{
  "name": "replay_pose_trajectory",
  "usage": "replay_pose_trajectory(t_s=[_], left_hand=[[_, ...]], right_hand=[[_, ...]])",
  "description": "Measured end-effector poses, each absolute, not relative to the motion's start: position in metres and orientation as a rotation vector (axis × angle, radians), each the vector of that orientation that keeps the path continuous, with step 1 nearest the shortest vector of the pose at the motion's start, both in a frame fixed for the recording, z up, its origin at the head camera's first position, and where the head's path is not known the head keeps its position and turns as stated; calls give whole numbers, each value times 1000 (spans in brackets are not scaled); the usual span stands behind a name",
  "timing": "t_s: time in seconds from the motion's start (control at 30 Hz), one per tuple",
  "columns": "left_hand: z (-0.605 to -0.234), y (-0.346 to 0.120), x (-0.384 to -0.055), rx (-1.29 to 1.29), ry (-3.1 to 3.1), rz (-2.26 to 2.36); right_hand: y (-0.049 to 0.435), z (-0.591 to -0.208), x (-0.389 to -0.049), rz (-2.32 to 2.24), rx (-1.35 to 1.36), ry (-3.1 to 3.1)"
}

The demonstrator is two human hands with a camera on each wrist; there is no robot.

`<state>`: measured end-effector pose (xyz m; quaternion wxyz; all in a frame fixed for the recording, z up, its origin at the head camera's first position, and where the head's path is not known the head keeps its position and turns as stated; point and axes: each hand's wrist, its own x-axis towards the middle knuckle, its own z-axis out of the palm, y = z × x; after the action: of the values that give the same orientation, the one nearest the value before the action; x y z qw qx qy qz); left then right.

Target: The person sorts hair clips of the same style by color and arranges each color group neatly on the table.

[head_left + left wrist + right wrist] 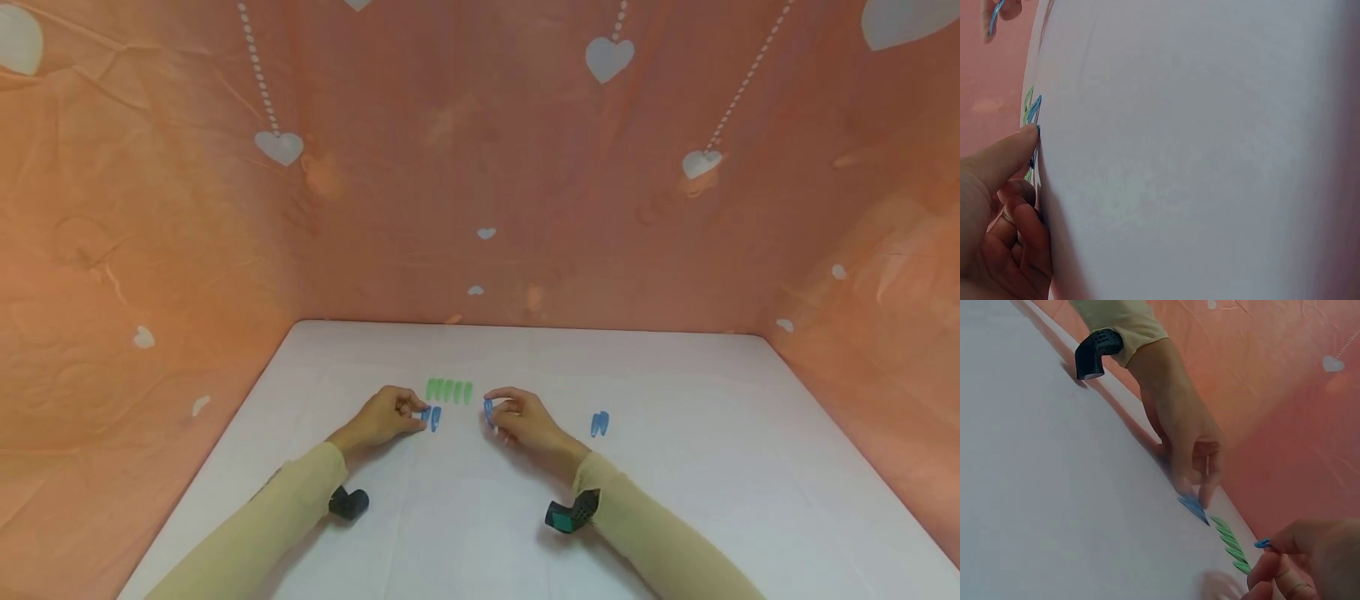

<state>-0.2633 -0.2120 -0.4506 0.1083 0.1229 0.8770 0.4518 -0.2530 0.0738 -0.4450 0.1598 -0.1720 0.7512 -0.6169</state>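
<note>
My right hand (528,423) pinches a blue hair clip (488,410) between thumb and fingers; the right wrist view shows this blue clip (1262,543) raised over the table. To the left, my left hand (384,417) has thumb and finger around another blue hair clip (425,414) low at the tabletop. Right beside it lies a second blue clip (436,419). Just behind these, several green hair clips (448,391) lie side by side in a row. In the left wrist view the left thumb (1007,153) partly hides the clips.
Two more blue clips (600,423) lie together to the right of my right hand. The white table (465,517) ends at an orange curtain (480,167) with pale hearts, which hangs at the back and both sides. A dark camera sits on each wrist.
</note>
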Motion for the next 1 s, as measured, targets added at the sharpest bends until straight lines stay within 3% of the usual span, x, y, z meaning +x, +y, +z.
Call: replay_pose_trajectory(t_s=[1.0], left_hand=[[-448, -210, -259, 400, 2595, 1334]], right_hand=[[8, -454, -264, -1695, -624, 2182]])
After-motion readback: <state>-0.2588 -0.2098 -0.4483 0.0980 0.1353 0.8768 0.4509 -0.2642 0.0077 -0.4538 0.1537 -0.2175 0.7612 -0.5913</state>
